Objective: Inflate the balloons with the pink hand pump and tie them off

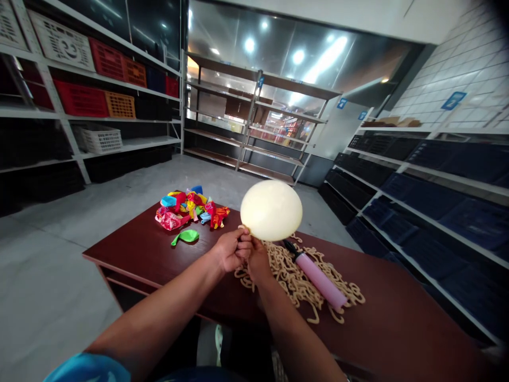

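A pale yellow inflated balloon rises from my two hands over the table. My left hand is closed at the balloon's neck, its fingers pressed together. Right against it, my right hand is closed at the same spot; the neck itself is mostly hidden by the fingers. Beneath and beyond my right hand lies a heap of tan, curly hook-like pieces. A pink hand pump with a black nozzle rests on that heap. To the left, a limp green balloon lies by itself.
Several uninflated balloons form a colourful pile at the table's far left. The dark red table stands before me. Shelves with crates line the left, metal racks the back, and shelves with dark bins the right.
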Demonstrator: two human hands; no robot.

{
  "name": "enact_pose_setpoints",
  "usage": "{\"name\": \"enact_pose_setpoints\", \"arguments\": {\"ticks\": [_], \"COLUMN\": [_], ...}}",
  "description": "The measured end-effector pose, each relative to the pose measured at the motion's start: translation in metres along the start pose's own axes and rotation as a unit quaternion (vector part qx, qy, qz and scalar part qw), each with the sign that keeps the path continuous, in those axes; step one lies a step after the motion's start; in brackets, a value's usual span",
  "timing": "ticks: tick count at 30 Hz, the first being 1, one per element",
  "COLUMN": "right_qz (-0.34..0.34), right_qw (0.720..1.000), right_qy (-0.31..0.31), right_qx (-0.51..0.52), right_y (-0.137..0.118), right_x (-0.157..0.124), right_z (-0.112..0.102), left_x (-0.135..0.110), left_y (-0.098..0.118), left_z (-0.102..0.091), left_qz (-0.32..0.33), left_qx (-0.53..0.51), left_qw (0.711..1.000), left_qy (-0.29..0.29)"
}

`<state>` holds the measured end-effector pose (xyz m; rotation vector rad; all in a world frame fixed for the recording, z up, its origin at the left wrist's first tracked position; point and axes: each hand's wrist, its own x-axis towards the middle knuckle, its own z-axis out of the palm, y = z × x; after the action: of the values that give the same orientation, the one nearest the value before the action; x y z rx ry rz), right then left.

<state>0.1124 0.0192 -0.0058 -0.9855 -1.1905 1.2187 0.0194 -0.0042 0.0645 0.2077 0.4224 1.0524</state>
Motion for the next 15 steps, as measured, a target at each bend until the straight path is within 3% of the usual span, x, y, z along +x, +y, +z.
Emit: {"name": "enact_pose_setpoints", "arguments": {"ticks": [4,6,8,10,13,15], "right_qz": [0.015,-0.003,-0.035,-0.067,-0.091,-0.080], "right_qw": [1.000,0.999,0.994,0.984,0.964,0.958], "right_qy": [0.017,0.014,-0.002,-0.022,-0.058,-0.100], "right_qx": [0.005,-0.041,-0.101,-0.166,-0.241,-0.255], "right_y": [-0.010,-0.018,-0.026,-0.033,-0.044,-0.051], "right_x": [-0.004,-0.006,-0.008,-0.010,-0.011,-0.010], "right_z": [-0.011,-0.014,-0.017,-0.018,-0.021,-0.024], "left_x": [0.009,0.016,0.023,0.028,0.032,0.032], "left_y": [0.004,0.002,0.001,0.001,0.003,0.004], "left_z": [-0.015,-0.024,-0.034,-0.043,-0.052,-0.054], "left_qz": [0.023,0.072,0.132,0.191,0.251,0.265], "left_qx": [0.145,0.260,0.386,0.513,0.656,0.691], "left_qw": [0.988,0.957,0.898,0.812,0.683,0.640], "left_qy": [0.054,0.106,0.166,0.203,0.202,0.208]}}
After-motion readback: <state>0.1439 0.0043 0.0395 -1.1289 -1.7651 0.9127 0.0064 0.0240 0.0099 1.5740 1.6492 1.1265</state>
